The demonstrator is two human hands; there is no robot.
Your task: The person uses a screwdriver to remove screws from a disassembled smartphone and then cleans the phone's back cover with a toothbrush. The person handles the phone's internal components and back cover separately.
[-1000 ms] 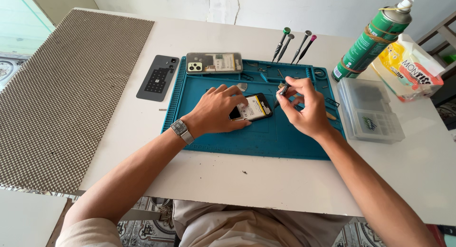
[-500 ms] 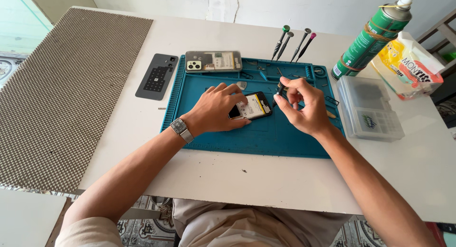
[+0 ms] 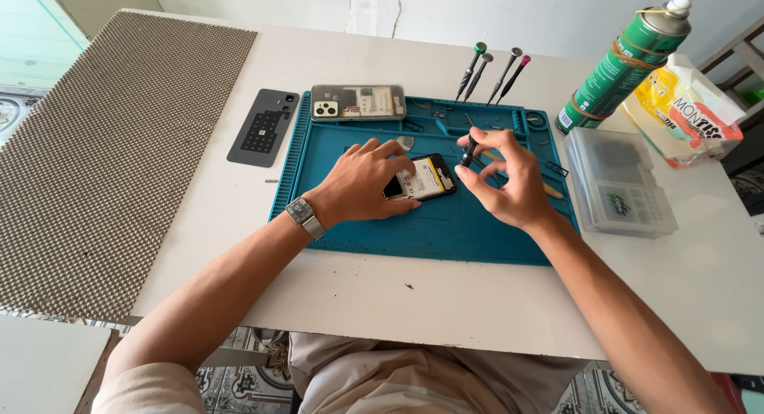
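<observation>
An opened phone point(image 3: 427, 179) with its battery showing lies on a blue repair mat point(image 3: 446, 223). My left hand point(image 3: 362, 183) rests flat on the phone's left part and presses it down; a watch is on that wrist. My right hand point(image 3: 509, 183) pinches a small black screwdriver point(image 3: 469, 151) held nearly upright, its tip at the phone's upper right corner.
A second phone body point(image 3: 358, 102) lies at the mat's top edge, a dark back cover point(image 3: 263, 127) left of the mat. Several screwdrivers point(image 3: 493, 73) stand behind. A green spray can point(image 3: 621, 60), a clear parts box point(image 3: 621, 183) and a yellow-white bag point(image 3: 684, 111) sit right. A dotted mat point(image 3: 103, 143) covers the left.
My right hand has shifted slightly left, bringing the screwdriver closer to the phone's upper right corner. My left hand stays on the phone.
</observation>
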